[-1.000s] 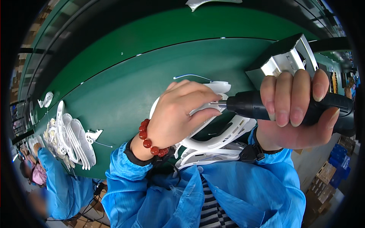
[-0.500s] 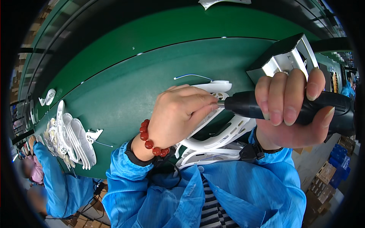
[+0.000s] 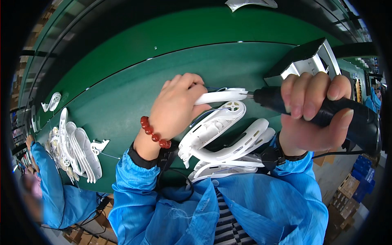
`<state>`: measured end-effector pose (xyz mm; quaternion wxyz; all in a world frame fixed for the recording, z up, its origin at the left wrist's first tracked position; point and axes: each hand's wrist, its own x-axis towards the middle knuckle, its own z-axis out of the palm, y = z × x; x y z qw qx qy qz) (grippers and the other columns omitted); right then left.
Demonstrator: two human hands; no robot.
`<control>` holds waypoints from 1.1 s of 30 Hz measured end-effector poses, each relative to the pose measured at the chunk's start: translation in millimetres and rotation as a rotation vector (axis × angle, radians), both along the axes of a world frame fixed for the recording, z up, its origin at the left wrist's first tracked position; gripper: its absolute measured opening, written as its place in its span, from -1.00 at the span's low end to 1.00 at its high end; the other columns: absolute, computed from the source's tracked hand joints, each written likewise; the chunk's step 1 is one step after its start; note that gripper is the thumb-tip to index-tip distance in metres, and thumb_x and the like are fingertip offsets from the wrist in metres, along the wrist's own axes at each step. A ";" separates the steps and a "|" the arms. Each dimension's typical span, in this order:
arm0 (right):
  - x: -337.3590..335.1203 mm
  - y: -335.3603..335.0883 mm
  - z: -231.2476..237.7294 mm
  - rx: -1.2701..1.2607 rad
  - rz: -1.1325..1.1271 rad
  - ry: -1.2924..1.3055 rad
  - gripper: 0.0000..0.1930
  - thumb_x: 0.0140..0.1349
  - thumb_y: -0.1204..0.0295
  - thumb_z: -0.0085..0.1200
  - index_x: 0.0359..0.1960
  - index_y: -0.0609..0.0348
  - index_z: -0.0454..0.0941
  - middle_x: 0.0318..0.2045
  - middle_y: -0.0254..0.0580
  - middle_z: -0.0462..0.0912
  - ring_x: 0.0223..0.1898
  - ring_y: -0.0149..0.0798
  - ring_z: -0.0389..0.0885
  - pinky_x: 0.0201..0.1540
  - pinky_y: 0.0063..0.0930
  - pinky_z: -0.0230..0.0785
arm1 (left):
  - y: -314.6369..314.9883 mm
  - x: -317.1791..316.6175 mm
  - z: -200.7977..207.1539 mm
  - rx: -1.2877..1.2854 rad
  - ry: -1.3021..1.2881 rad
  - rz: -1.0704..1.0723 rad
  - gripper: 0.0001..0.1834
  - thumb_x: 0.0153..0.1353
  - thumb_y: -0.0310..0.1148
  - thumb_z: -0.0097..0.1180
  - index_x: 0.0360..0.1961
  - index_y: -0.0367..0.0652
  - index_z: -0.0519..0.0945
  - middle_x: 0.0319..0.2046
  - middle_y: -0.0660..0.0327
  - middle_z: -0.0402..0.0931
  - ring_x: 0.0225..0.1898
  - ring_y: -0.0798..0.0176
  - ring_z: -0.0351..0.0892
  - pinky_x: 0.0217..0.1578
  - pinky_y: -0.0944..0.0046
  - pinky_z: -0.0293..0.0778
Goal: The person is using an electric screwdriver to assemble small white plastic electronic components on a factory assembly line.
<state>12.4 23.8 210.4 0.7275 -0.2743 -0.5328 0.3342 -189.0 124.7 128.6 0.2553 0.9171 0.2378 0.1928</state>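
Note:
My right hand (image 3: pixel 316 112) is wrapped round a black electric screwdriver (image 3: pixel 270 100). Its metal tip points left and meets, or nearly meets, the right end of a slim white plastic part (image 3: pixel 222 97). That part's left end is in my left hand (image 3: pixel 173 104), fingers curled over it; a red bead bracelet is on the wrist. A thin blue wire shows behind the part. Just below lies a white curved shell (image 3: pixel 214 127) with a round spoked end and a blue wire inside. More white curved shells (image 3: pixel 245 143) lie nearer to me, against my blue smock.
An open black box with a white inside (image 3: pixel 304 63) stands at the far right. At the left are a stack of white shells (image 3: pixel 81 151) and small loose parts. A moving-looking green belt (image 3: pixel 196 28) runs along the back. A co-worker's blue sleeve (image 3: pixel 49 175) is at lower left.
My left hand has left the screwdriver's tip and taken hold of the slim white part. The screwdriver has shifted slightly up and right. On the far belt, a white piece has moved right.

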 end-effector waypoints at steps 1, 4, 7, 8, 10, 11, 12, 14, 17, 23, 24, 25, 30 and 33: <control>4.2 1.2 -2.7 0.007 -0.030 0.005 -0.66 0.36 0.06 -0.24 -0.18 0.06 0.36 -0.57 -0.40 0.35 -0.58 -0.43 0.31 -0.43 -0.46 0.15 | -0.2 0.3 -1.3 0.034 0.041 -0.034 -0.70 -0.11 -0.38 0.35 -0.30 -0.19 0.58 -0.08 0.20 0.47 -0.11 0.09 0.47 -0.07 0.15 0.36; 22.5 1.0 -8.4 -0.015 -0.049 0.022 -0.71 0.41 0.13 -0.21 -0.11 0.09 0.31 -0.54 -0.27 0.43 -0.57 -0.34 0.34 -0.42 -0.38 0.26 | -1.8 7.0 2.4 0.195 -0.004 -0.085 -0.84 -0.06 -0.42 0.23 -0.39 -0.13 0.56 -0.05 0.22 0.48 -0.13 0.14 0.50 -0.11 0.16 0.38; 24.2 8.4 -16.0 -0.013 -0.068 0.062 -0.75 0.42 0.20 -0.27 -0.14 0.11 0.30 -0.55 -0.24 0.41 -0.59 -0.33 0.34 -0.44 -0.37 0.27 | -2.5 8.5 -1.1 0.314 -0.003 -0.100 -0.86 -0.02 -0.44 0.10 -0.36 -0.10 0.55 -0.01 0.21 0.48 -0.16 0.14 0.51 -0.18 0.16 0.40; 23.4 11.9 -19.0 -0.010 -0.067 0.063 -0.76 0.42 0.23 -0.26 -0.15 0.13 0.30 -0.56 -0.23 0.40 -0.60 -0.32 0.33 -0.45 -0.36 0.28 | -6.6 10.5 -1.5 0.304 0.005 -0.077 -0.80 -0.04 -0.43 0.14 -0.32 -0.09 0.54 -0.01 0.19 0.48 -0.17 0.12 0.50 -0.20 0.16 0.40; 19.7 19.3 -26.4 -0.001 -0.087 0.069 -0.82 0.40 0.31 -0.23 -0.18 0.17 0.30 -0.60 -0.18 0.39 -0.61 -0.32 0.32 -0.49 -0.36 0.30 | -13.9 13.9 -4.9 0.269 -0.004 -0.057 -0.59 -0.13 -0.37 0.29 -0.18 -0.07 0.51 -0.02 0.13 0.47 -0.20 0.07 0.50 -0.23 0.14 0.40; 18.9 20.3 -29.5 -0.039 -0.097 0.079 -0.85 0.36 0.37 -0.16 -0.20 0.19 0.30 -0.62 -0.16 0.40 -0.62 -0.33 0.33 -0.50 -0.35 0.32 | -17.6 14.0 -0.9 0.187 0.014 -0.045 -0.47 -0.17 -0.32 0.38 -0.09 -0.11 0.50 -0.05 0.12 0.48 -0.20 0.07 0.50 -0.23 0.13 0.40; 17.7 21.9 -32.9 -0.058 -0.119 0.089 -0.85 0.34 0.38 -0.13 -0.21 0.20 0.30 -0.62 -0.14 0.41 -0.62 -0.32 0.34 -0.49 -0.35 0.33 | -18.4 17.4 -4.7 0.171 -0.031 0.003 -0.42 -0.16 -0.27 0.38 -0.05 -0.14 0.49 -0.11 0.12 0.50 -0.23 0.07 0.50 -0.25 0.13 0.40; 16.1 24.9 -36.0 -0.100 -0.159 0.108 -0.83 0.30 0.37 -0.06 -0.24 0.21 0.30 -0.62 -0.12 0.44 -0.63 -0.30 0.36 -0.49 -0.33 0.36 | -20.8 20.7 -8.0 0.151 -0.073 0.055 -0.38 -0.15 -0.23 0.39 -0.01 -0.17 0.49 -0.17 0.13 0.51 -0.25 0.07 0.51 -0.27 0.13 0.40; 17.7 27.2 -37.8 -0.118 -0.149 0.106 -0.83 0.30 0.36 -0.05 -0.26 0.21 0.30 -0.63 -0.12 0.44 -0.63 -0.30 0.37 -0.49 -0.33 0.36 | -25.4 19.4 -7.1 0.139 0.004 0.108 -0.33 -0.18 -0.16 0.41 0.00 -0.20 0.50 -0.30 0.16 0.51 -0.32 0.08 0.52 -0.33 0.15 0.42; 16.4 29.8 -43.3 -0.155 -0.138 0.138 -0.83 0.31 0.37 -0.06 -0.26 0.21 0.30 -0.62 -0.11 0.46 -0.63 -0.30 0.38 -0.48 -0.34 0.37 | -25.1 20.0 -12.8 0.161 0.002 0.096 -0.37 -0.23 -0.14 0.42 -0.09 -0.19 0.55 -0.36 0.18 0.49 -0.37 0.12 0.53 -0.39 0.18 0.42; 16.1 30.2 -44.0 -0.157 -0.138 0.139 -0.83 0.31 0.37 -0.06 -0.26 0.21 0.30 -0.62 -0.11 0.46 -0.63 -0.30 0.38 -0.48 -0.34 0.37 | -24.9 19.9 -12.8 0.167 -0.004 0.097 -0.37 -0.25 -0.15 0.42 -0.10 -0.19 0.55 -0.36 0.19 0.49 -0.37 0.12 0.53 -0.40 0.19 0.41; 15.8 30.5 -44.8 -0.158 -0.143 0.144 -0.84 0.31 0.38 -0.06 -0.26 0.22 0.30 -0.62 -0.11 0.46 -0.63 -0.30 0.38 -0.48 -0.34 0.37 | -25.0 19.9 -13.1 0.173 -0.010 0.097 -0.37 -0.26 -0.15 0.42 -0.10 -0.19 0.55 -0.36 0.19 0.49 -0.37 0.12 0.54 -0.40 0.19 0.41; 15.6 32.5 -47.0 -0.169 -0.153 0.173 -0.85 0.31 0.41 -0.06 -0.23 0.22 0.31 -0.62 -0.11 0.46 -0.63 -0.31 0.39 -0.48 -0.34 0.37 | -25.1 20.1 -13.9 0.173 -0.002 0.101 -0.38 -0.27 -0.17 0.42 -0.12 -0.19 0.55 -0.36 0.19 0.49 -0.37 0.13 0.54 -0.40 0.19 0.42; 17.3 33.5 -48.0 -0.165 -0.145 0.170 -0.85 0.32 0.41 -0.06 -0.22 0.22 0.31 -0.62 -0.11 0.46 -0.63 -0.31 0.39 -0.48 -0.34 0.37 | -24.6 20.4 -14.7 0.169 -0.007 0.102 -0.39 -0.27 -0.17 0.42 -0.13 -0.19 0.56 -0.36 0.20 0.49 -0.38 0.13 0.54 -0.41 0.19 0.42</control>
